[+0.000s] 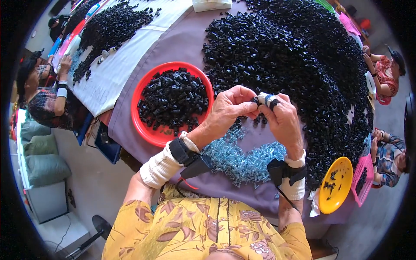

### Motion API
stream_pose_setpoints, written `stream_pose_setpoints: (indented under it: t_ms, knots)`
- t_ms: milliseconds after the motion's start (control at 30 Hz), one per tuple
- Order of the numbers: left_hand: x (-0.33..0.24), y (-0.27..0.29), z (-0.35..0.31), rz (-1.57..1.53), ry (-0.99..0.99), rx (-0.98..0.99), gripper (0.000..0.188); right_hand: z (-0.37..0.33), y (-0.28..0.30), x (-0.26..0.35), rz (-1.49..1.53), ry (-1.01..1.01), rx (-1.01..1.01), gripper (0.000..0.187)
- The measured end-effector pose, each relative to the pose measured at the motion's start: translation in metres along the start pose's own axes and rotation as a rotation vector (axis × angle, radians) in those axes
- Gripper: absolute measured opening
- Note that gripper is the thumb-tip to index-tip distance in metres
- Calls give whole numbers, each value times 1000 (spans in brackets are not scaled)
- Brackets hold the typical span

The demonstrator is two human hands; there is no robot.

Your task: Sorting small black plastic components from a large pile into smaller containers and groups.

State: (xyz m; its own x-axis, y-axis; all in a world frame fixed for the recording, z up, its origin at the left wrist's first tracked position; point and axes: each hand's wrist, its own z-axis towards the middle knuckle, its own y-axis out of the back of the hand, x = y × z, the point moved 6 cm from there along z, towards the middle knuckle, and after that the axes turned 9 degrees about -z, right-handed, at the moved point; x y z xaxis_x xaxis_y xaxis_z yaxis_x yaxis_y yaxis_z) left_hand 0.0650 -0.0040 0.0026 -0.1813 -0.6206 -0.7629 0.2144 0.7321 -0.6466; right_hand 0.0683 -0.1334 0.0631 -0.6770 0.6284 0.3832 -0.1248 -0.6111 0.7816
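Observation:
Both hands meet in front of me over the table, fingertips together. My left hand (225, 108) is closed in a pinch at a small black plastic piece (256, 102). Fingers of my right hand (284, 119) close on the same spot from the other side, with white and dark wrapping on some of them. Just below lies a spread of small clear bluish plastic parts (247, 162). To the left stands a red basin (135, 110) holding many short black plastic pieces (173, 97). Beyond my hands a large heap of similar black pieces (277, 52) covers the table.
A yellow plate (339, 169) with a few black bits sits at the right edge, beside a pink basket (363, 180). The purple tablecloth (162, 56) adjoins a white-covered table (108, 89) with another black heap. Other people work at the left and right.

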Motion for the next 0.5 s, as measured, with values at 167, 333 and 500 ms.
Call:
stream_pose_setpoints:
  t_ms: [167,333,500]
  knots:
    - [1,0,-2,34,21,-24,21,1,4,9,-124,110,89,8]
    - [-6,-3,0,5,-11,-58,21,0,18,1,3,-27,-153,15]
    - [-7,-9,2,43,-43,-49,22,4,21,4,36,-32,-252,15]
